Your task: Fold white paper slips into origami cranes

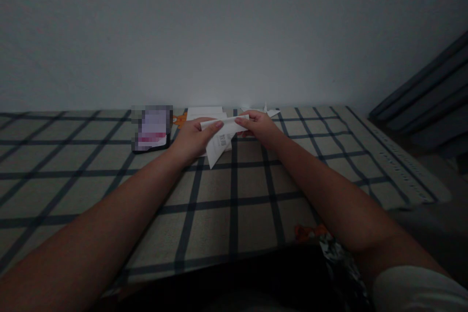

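Folded paper point(221, 139), white, 1 piece, landmark for this entry: held up over the checked cloth point(212, 219), pointed flap hanging down, printed marks too small to read. Left hand point(195, 137): pinching the paper's left end, thumb on top. Right hand point(259, 126): pinching its right end, thumb on top, other fingers partly hidden. White sheets point(204, 112), count unclear: on the cloth just behind the paper, partly covered by it and the left hand. Orange item point(178, 120), kind unclear: behind and left of the paper, beside the sheets. Phone point(153, 127), dark casing around a blurred screen: left of the paper, on the cloth. White pointed piece point(271, 112): behind and right of the paper, partly hidden. Wall point(234, 34): beyond the paper. Dark curtain point(427, 80): well right of the paper.
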